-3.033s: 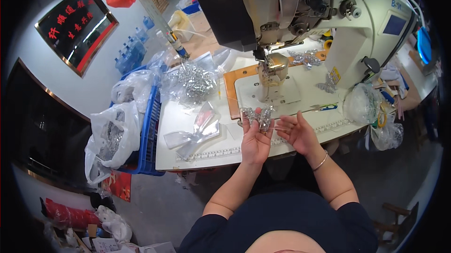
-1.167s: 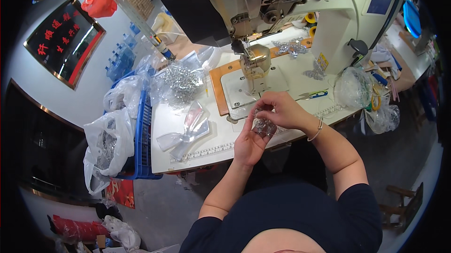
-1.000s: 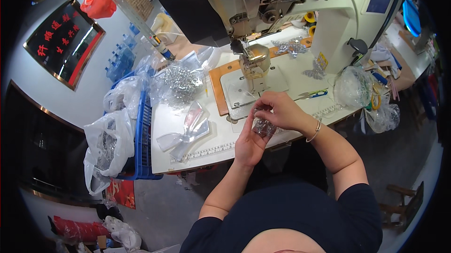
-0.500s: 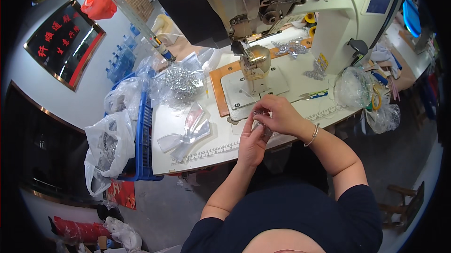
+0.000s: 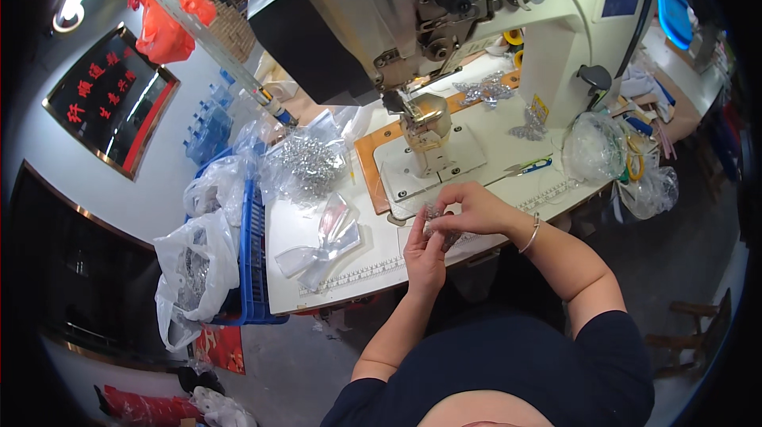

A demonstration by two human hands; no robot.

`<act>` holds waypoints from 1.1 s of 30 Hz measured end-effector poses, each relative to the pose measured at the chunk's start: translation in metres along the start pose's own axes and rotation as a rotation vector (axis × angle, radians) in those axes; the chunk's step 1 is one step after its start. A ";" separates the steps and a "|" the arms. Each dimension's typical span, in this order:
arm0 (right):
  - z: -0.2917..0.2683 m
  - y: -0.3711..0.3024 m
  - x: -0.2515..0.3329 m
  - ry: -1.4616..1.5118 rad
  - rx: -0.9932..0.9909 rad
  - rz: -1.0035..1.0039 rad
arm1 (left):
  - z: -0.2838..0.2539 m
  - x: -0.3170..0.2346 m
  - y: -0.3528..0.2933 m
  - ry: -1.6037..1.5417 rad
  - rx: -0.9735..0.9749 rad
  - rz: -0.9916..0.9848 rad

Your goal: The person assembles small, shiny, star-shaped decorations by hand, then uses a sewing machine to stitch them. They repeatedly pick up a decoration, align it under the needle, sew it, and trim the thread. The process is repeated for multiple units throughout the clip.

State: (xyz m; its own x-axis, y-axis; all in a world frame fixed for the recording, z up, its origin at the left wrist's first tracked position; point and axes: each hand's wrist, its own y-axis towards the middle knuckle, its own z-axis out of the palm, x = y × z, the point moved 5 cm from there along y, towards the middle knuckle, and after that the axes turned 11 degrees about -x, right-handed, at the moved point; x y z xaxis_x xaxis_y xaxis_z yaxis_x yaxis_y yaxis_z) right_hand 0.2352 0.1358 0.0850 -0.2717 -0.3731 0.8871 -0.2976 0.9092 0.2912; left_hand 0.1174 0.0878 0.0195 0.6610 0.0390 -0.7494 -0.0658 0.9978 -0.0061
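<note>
Just in front of the sewing machine's needle area [image 5: 429,145], my left hand [image 5: 425,260] and my right hand [image 5: 478,211] meet at the table's near edge. Between their closed fingers is a small silver, glittery piece [image 5: 432,214], mostly covered, so its full shape is hidden. My left hand supports it from below while my right thumb and fingers pinch it from above. A silver butterfly-shaped ornament [image 5: 530,125] and another glittery silver piece [image 5: 486,90] lie beyond on the machine bed. Thread snips [image 5: 525,167] rest right of the needle plate.
A plastic bag of silver pieces [image 5: 305,163] and a clear packet with a bow shape [image 5: 321,240] lie on the left of the table [image 5: 373,288]. Beside it stands a blue crate [image 5: 252,268] with white bags. Clear bags [image 5: 595,145] crowd the right edge.
My hands have drawn slightly nearer to me, away from the needle plate, still holding the silver piece. My right fingers have shifted their pinch. The whole view has tilted a little.
</note>
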 end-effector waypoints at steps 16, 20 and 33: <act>-0.014 0.019 0.012 -0.181 0.148 -0.049 | -0.023 -0.008 0.010 -0.197 -0.081 0.052; -0.020 0.014 0.011 -0.158 0.320 0.025 | -0.032 -0.013 0.012 -0.176 -0.149 0.055; -0.022 0.018 0.020 -0.261 0.158 -0.080 | -0.032 -0.013 0.012 -0.195 -0.246 0.134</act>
State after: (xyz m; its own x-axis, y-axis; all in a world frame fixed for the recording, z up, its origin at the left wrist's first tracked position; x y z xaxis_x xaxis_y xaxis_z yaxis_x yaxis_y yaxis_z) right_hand 0.2449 0.1495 0.1158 -0.4614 -0.4959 0.7357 -0.4603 0.8427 0.2793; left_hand 0.0845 0.0979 0.0077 0.7633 0.2020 -0.6136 -0.3245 0.9412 -0.0940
